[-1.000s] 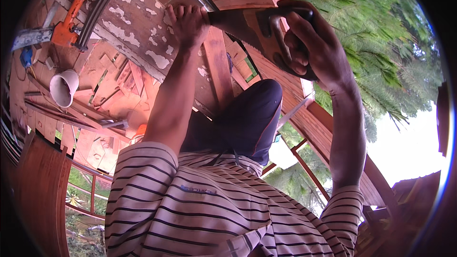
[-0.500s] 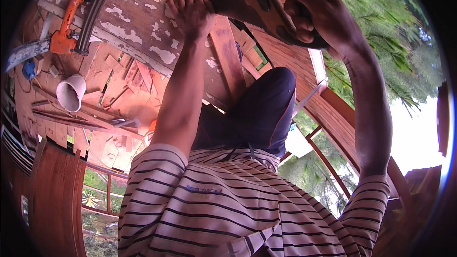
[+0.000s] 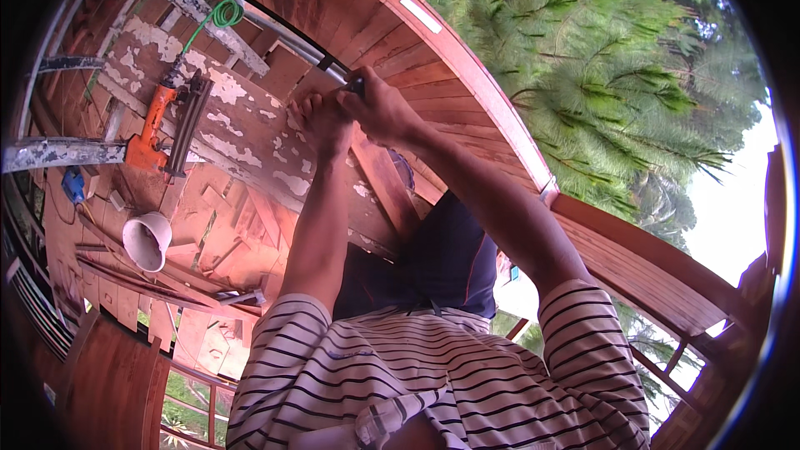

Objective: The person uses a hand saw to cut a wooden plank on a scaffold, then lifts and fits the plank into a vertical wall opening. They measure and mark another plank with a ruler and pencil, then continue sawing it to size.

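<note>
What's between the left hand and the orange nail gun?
Head view: a stretch of the board with flaking paint lies between the left hand and the orange nail gun.

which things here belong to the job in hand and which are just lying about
Apparently in use:
black handle, in right hand
reddish board, near left hand
peeling plank

Apparently lying about:
orange nailer
green hose
white bucket
blue object

Free strip left along the bench [image 3: 260, 143] between nail gun [image 3: 148, 135] and left hand [image 3: 327, 123].
Its near edge is crossed by the gun, its right end by a reddish board [image 3: 385, 190].
</note>
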Demonstrator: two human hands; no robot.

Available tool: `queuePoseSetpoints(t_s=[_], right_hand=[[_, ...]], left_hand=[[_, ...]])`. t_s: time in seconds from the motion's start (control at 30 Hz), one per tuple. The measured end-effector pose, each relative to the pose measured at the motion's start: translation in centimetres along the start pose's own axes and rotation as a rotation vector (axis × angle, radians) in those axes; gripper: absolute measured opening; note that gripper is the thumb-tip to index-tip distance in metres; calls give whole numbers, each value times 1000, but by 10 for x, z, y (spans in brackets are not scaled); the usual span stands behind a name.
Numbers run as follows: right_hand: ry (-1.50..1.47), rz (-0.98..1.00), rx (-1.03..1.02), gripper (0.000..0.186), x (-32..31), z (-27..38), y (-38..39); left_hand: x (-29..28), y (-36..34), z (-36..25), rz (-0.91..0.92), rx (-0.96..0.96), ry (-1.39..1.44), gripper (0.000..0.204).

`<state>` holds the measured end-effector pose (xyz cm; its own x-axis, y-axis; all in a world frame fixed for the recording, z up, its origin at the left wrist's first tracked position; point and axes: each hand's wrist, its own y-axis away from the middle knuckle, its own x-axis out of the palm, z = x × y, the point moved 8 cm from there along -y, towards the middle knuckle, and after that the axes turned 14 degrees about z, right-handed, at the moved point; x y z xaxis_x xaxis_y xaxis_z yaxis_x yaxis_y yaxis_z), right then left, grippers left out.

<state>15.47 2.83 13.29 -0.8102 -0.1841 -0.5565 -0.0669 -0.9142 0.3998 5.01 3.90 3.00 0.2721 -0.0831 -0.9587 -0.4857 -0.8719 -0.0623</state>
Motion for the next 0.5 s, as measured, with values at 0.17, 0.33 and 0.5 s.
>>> queuePoseSetpoints(t_s=[0.17,0.33,0.5], right_hand=[[-478,281,235,39,-42,32,18],[-462,73,-31,46,-147,132,94],[-476,-190,-134,54,-192,155,227]], left_hand=[[1,-3,5,89,-51,-77,16],[6,2,16,85,-110,161,36],[34,-7,18,470,-1,441,39]])
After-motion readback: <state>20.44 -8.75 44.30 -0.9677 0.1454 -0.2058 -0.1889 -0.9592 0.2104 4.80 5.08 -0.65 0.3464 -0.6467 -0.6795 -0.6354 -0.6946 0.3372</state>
